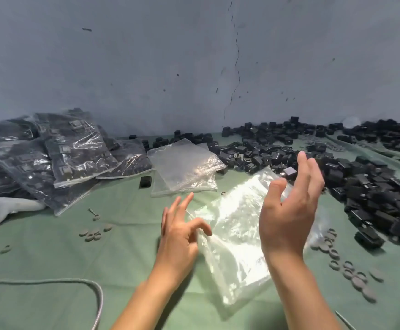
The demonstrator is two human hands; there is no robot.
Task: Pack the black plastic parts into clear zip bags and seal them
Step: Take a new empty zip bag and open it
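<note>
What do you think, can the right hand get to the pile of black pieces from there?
Probably yes. The right hand is open and raised right next to the black pieces, with nothing between them. The bag, pinched by the left hand, sits lower.

Under the bag (232, 236), matt green cloth (51, 258), faintly creased. Bag itself thin clear plastic film, glossy, crinkled, flaring white. Right of the bag, black plastic parts (360, 186), mostly matt with a dull sheen. Left of the bag, filled bags (70, 153) in shiny wrinkled film. Behind the bag, rough cracked painted wall (146, 55).
</note>
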